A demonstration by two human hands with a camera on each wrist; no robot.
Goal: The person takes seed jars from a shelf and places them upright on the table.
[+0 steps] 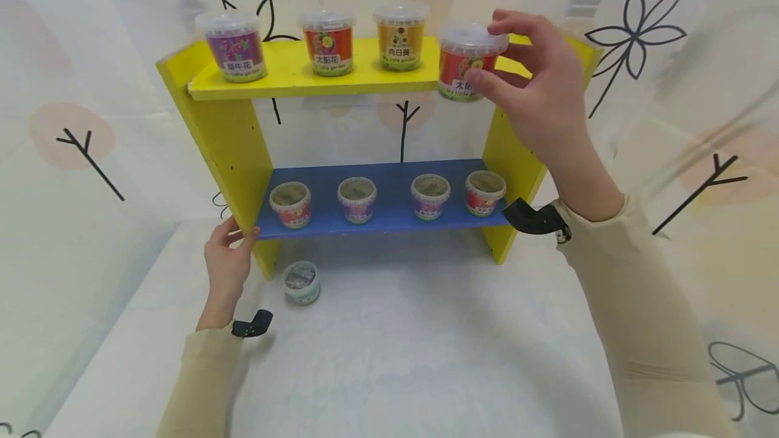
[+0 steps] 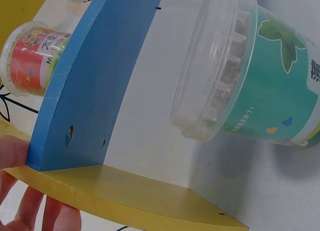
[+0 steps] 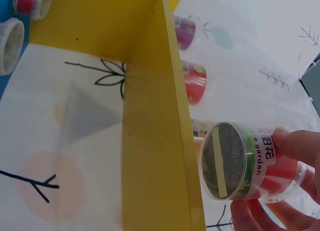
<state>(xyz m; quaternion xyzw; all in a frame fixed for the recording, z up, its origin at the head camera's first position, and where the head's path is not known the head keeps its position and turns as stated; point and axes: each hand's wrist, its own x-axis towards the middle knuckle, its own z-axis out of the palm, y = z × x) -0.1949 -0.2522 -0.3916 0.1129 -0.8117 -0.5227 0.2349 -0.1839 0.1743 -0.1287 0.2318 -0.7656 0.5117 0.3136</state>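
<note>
My right hand point(image 1: 541, 80) pinches a red-labelled lidded plant cup point(image 1: 467, 63) between thumb and fingers, in front of the right end of the yellow top shelf point(image 1: 282, 90). From the right wrist view, the cup's clear bottom shows dark contents and a pale strip. Down at the lower left, my left hand point(image 1: 228, 262) grips the shelf unit's yellow side panel point(image 1: 213, 134), thumb on the end of the blue shelf point(image 1: 389, 225). Close to that hand, a teal-labelled lidded cup point(image 2: 280, 86) stands on the white surface under the unit.
Purple point(image 1: 236, 53), red point(image 1: 328, 46) and yellow point(image 1: 400, 39) labelled cups line the top shelf. The blue shelf bears several cups, among them a red one point(image 1: 292, 208) near the left panel. A patterned white sheet point(image 1: 91, 86) hangs behind the unit.
</note>
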